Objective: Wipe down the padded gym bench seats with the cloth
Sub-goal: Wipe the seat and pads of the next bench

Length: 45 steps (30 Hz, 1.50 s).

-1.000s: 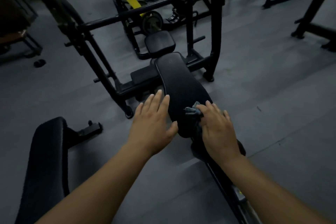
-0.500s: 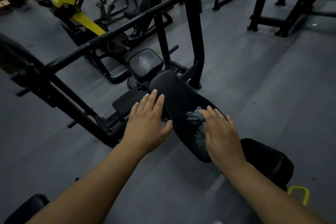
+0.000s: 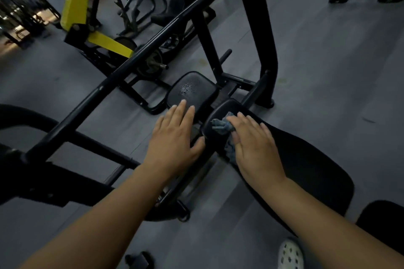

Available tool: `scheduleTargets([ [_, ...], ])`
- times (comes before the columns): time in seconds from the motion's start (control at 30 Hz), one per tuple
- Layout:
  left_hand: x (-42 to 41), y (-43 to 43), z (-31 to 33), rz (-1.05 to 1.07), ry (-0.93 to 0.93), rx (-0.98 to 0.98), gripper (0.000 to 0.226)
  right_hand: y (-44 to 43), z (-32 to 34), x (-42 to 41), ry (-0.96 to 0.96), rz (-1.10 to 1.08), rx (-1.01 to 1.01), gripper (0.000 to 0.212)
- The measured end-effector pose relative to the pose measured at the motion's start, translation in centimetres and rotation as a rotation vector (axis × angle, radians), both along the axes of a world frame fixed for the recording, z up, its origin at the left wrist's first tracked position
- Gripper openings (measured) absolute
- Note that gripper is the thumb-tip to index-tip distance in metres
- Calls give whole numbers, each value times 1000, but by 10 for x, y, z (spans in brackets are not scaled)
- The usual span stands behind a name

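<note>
Fingers point(image 3: 249, 123) of the right hand point(image 3: 255, 148), head view: extended and flat, pressing a bunched blue-grey cloth point(image 3: 221, 125) onto the long black bench pad point(image 3: 306, 166) at its far, narrow end. The cloth shows ahead of the fingertips and along the thumb side of the palm. Left hand point(image 3: 175, 137): fingers straight, slightly spread, grasping nothing, beside the pad's left edge, with the thumb close to that edge; contact cannot be told. Just beyond lies the small seat pad point(image 3: 192, 90), its surface speckled, under the black rack bar point(image 3: 131, 65). Step in hand, as judged: wiping the long pad, with the stroke at its far end. The next move probably calls for flat, even pressure, carrying the cloth across the gap onto the small seat pad or drawing it back along the long pad's near portion.
</note>
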<state>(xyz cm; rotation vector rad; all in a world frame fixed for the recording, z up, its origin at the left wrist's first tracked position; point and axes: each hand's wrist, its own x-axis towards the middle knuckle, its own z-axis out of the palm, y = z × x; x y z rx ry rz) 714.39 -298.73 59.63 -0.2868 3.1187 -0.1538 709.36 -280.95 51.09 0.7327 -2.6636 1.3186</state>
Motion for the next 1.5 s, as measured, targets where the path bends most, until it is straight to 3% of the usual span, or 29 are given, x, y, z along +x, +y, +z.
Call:
scheduleTargets([
  [0.47, -160, -149, -49, -86, -88, -42, 79, -162, -54, -150, -134, 0, 16, 40],
  [0.83, -253, -266, -132, -107, -224, 22, 79, -301, -134, -265, -222, -150, -19, 43],
  [0.97, -274, -287, -148, -98, -224, 53, 79, -348, -166, -309, -307, -221, 26, 53],
  [1.07, -287, -296, -155, -80, -186, 105, 78, -389, -177, -303, -256, -212, 139, 64],
  [1.17, -290, -304, -159, -96, -163, 139, 74, -388, -192, -250, -95, 110, 99, 62],
  [1.23, -289, -310, -161, -128, -162, 142, 74, -356, -214, -238, 6, 201, 155, 59],
  [1.3, -286, -317, -161, -139, -161, 136, 75, -335, -226, -264, 42, 113, 256, 60],
  [1.4, -283, -326, -165, -142, -168, 144, 74, -359, -203, -320, -75, -154, 285, 68],
  [1.5, -285, -338, -171, -158, -161, 137, 78, -399, -185, -305, -61, -122, 260, 70],
])
